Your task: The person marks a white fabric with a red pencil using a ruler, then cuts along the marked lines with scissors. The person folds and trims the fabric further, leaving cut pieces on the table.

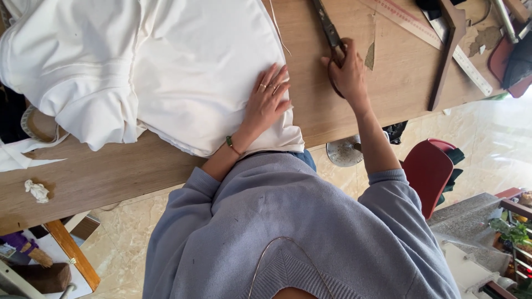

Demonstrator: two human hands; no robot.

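Left hand (267,101) spread flat on white cloth (166,66), right hand (348,72) gripping scissors (328,27), wooden table (111,171), ruler (438,41) nearby

Long ruler (426,34) and dark wooden square (448,52) lying crossed at the far right of the wooden surface (111,171). Crumpled scrap (37,190) near the left edge. Red chair (428,169) and round metal base (343,152) on the pale tiled floor (487,144).
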